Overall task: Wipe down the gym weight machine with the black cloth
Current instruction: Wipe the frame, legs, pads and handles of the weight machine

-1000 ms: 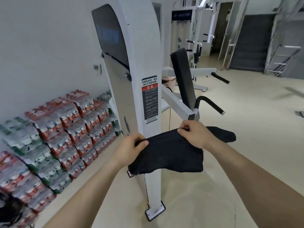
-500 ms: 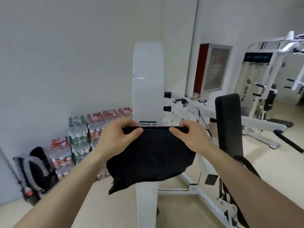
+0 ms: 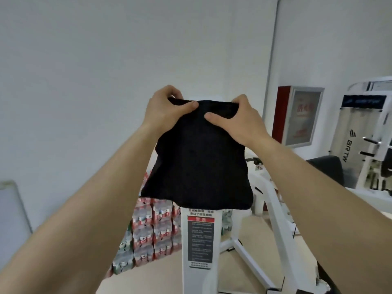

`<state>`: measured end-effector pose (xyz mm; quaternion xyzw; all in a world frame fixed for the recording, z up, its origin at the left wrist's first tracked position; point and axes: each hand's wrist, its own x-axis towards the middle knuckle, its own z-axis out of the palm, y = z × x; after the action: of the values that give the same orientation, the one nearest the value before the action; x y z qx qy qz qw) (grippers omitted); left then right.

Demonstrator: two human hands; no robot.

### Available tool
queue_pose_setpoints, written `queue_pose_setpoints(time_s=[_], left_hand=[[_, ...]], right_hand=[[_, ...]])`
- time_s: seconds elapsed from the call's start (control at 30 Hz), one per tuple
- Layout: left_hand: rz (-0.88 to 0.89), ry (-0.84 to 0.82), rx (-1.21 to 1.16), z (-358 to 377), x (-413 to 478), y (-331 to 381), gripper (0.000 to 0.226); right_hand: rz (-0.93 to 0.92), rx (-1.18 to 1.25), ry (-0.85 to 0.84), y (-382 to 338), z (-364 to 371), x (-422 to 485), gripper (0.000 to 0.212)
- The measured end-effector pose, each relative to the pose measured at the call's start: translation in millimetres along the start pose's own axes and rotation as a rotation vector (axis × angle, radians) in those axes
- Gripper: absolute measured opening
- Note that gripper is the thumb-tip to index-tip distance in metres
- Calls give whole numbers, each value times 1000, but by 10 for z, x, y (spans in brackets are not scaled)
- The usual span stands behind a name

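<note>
Black cloth (image 3: 197,158) is pinched at its top edge between left hand (image 3: 163,107) and right hand (image 3: 241,119), draped below over the machine upright (image 3: 200,240). Judged soft, light, limp; best held bunched.

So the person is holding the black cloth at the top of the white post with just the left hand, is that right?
Not just the left. The head view shows the left hand and the right hand both gripping the cloth at the top of the white post.
</note>
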<state>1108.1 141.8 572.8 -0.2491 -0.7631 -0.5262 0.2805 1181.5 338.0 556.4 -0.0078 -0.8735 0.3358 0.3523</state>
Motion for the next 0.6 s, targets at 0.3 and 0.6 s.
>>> queue_pose_setpoints(time_s=[0.3, 0.6], left_hand=[[141, 115, 272, 396, 691, -163, 28], [233, -84, -102, 313, -227, -263, 27]], right_hand=[[-68, -310, 328, -27, 144, 418, 57], [-393, -362, 294, -11, 290, -212, 35]])
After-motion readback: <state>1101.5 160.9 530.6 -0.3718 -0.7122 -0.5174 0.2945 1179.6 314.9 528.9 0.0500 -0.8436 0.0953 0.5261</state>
